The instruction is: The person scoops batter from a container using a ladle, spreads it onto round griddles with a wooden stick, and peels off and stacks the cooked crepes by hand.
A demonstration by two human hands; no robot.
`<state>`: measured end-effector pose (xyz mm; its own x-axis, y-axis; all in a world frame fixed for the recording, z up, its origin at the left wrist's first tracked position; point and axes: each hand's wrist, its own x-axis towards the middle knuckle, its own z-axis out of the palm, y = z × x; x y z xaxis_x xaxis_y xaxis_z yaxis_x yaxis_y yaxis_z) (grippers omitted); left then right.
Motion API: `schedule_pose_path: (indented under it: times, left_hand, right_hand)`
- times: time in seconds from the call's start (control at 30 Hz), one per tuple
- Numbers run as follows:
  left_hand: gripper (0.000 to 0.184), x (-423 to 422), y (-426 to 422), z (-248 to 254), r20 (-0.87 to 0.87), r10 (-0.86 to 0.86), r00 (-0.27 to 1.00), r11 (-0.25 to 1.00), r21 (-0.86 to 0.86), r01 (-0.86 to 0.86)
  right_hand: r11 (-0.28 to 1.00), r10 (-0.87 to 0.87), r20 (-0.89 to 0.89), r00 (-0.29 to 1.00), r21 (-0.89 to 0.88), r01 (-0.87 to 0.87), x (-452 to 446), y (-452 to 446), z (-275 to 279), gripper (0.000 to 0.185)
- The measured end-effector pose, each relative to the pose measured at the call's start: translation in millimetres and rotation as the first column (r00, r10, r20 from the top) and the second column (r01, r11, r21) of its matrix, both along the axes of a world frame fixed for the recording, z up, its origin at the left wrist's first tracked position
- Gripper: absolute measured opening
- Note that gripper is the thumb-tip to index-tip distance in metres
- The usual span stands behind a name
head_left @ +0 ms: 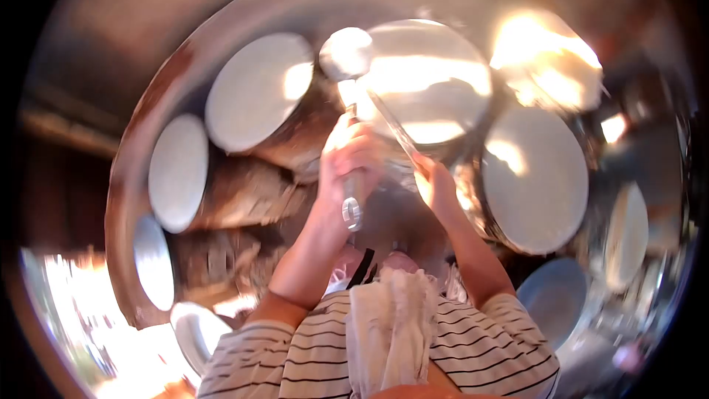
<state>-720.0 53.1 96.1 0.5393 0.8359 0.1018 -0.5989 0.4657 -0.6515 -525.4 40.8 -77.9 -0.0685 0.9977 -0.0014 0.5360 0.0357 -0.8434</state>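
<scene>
My left hand (350, 154) is wrapped round the handle of a ladle (347, 53), whose round pale head points away from me. A hole shows at the near end of the handle. My right hand (437, 183) grips a thin flat stick (395, 127), slanting up and left towards the ladle's neck; whether the two touch I cannot tell. Beyond both hands is a large round pan with a white, shiny surface (428, 85). Glare and motion blur hide what the surface is made of.
More round white surfaces stand around me: one at the upper left (258, 93), one further left (178, 174) and one at the right (535, 177). A bluish disc (554, 299) is at the lower right. A curved brown rim (159, 93) runs round the left side.
</scene>
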Motion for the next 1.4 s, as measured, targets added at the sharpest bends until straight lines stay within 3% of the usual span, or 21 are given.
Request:
schedule_pose_path:
  times: [0.03, 0.1, 0.13, 0.17, 0.2, 0.27, 0.3, 0.4, 0.47, 0.53, 0.6, 0.67, 0.7, 0.8, 0.87, 0.9, 1.0, 1.13, 1.27, 1.37, 1.4]
  left_hand:
    - [0.035, -9, -11, 4, -0.014, 0.031, 0.999, 0.999, 0.03, -0.03]
    - [0.037, -37, -39, 4, -0.26, 0.105, 0.96, 0.994, 0.001, -0.108]
    - [0.039, -57, -60, -15, -0.275, 0.151, 0.95, 0.981, 0.158, -0.11]
    - [0.04, -76, -91, -5, -0.274, 0.144, 0.951, 0.98, 0.17, -0.1]
    - [0.039, -97, -125, 0, -0.318, 0.223, 0.921, 0.962, 0.224, -0.156]
    - [0.041, -143, -223, 1, -0.288, 0.436, 0.853, 0.859, 0.417, -0.298]
    - [0.03, -164, -271, 6, -0.308, 0.561, 0.768, 0.801, 0.436, -0.411]
    - [0.012, -217, -405, 39, -0.627, 0.739, 0.247, 0.579, 0.403, -0.709]
    - [0.035, -244, -494, 42, -0.842, 0.536, -0.061, 0.434, 0.337, -0.836]
    - [0.036, -299, -580, 14, -0.973, 0.188, -0.135, 0.33, 0.192, -0.924]
    - [0.035, -362, -652, -59, -0.994, 0.088, 0.063, 0.241, -0.04, -0.97]
    - [0.027, -401, -673, -139, -0.985, -0.074, 0.154, 0.194, -0.166, -0.967]
    - [0.023, -431, -686, -163, -0.96, -0.214, 0.18, 0.174, -0.219, -0.96]
    - [0.049, -446, -686, -183, -0.803, -0.595, -0.044, 0.417, -0.261, -0.871]
    - [0.057, -475, -697, -196, -0.662, -0.727, -0.183, 0.48, -0.299, -0.825]
    - [0.054, -489, -696, -217, -0.624, -0.764, -0.165, 0.372, -0.217, -0.902]
    - [0.058, -496, -651, -299, -0.886, -0.413, 0.209, 0.099, -0.272, -0.957]
    - [0.059, -490, -613, -283, -0.924, 0.132, 0.359, -0.008, -0.363, -0.932]
    - [0.004, -495, -580, -252, -0.855, 0.441, 0.272, -0.207, -0.392, -0.896]
    - [0.006, -494, -576, -218, -0.705, 0.679, 0.206, -0.2, -0.447, -0.872]
    - [0.022, -491, -583, -190, -0.637, 0.751, 0.171, -0.142, -0.409, -0.901]
  right_hand:
    - [0.997, 0.066, -0.011, 0.998, 0.041, -0.066, -3, 2, 2, 0.023]
    - [0.994, -0.084, -0.253, 0.964, -0.092, 0.062, 16, 26, 34, 0.024]
    - [0.987, -0.133, -0.334, 0.933, -0.127, 0.095, 26, 31, 38, 0.026]
    - [0.967, -0.063, -0.082, 0.995, 0.24, 0.081, 56, 45, 15, 0.028]
    - [0.972, -0.043, -0.107, 0.993, 0.226, 0.067, 78, 51, -22, 0.024]
    - [0.909, 0.381, -0.165, 0.91, -0.112, -0.402, 33, 7, -29, 0.024]
    - [0.766, 0.541, -0.217, 0.812, -0.271, -0.583, 9, -14, -31, 0.026]
    - [0.538, 0.696, -0.421, 0.582, -0.231, -0.811, -139, -129, -8, 0.04]
    - [0.248, 0.83, -0.374, 0.413, -0.417, -0.875, -241, -202, 37, 0.04]
    - [0.073, 0.932, -0.313, 0.183, -0.332, -0.94, -346, -276, 23, 0.038]
    - [0.035, 0.994, -0.102, 0.046, -0.104, -0.994, -432, -329, -16, 0.041]
    - [0.046, 0.99, 0.131, 0.049, 0.026, -0.999, -496, -364, -41, 0.038]
    - [0.052, 0.972, 0.233, 0.019, -0.137, -0.989, -544, -394, -23, 0.039]
    - [-0.023, 0.839, 0.509, -0.193, -0.321, -0.947, -602, -426, 19, 0.044]
    - [0.019, 0.831, 0.526, -0.181, -0.353, -0.935, -612, -431, 29, 0.046]
    - [0.093, 0.835, 0.543, -0.092, -0.302, -0.949, -619, -432, 22, 0.047]
    - [0.074, 0.866, 0.483, -0.128, -0.378, -0.923, -625, -450, -4, 0.048]
    - [0.076, 0.921, 0.366, -0.132, -0.5, -0.862, -620, -467, -11, 0.046]
    - [0.02, 1.0, 0.013, 0.016, -0.443, -0.896, -591, -453, -26, 0.039]
    - [-0.029, 0.96, -0.228, 0.162, -0.659, -0.752, -588, -436, 26, 0.044]
    - [-0.071, 0.918, -0.315, 0.241, -0.729, -0.681, -591, -430, 44, 0.045]
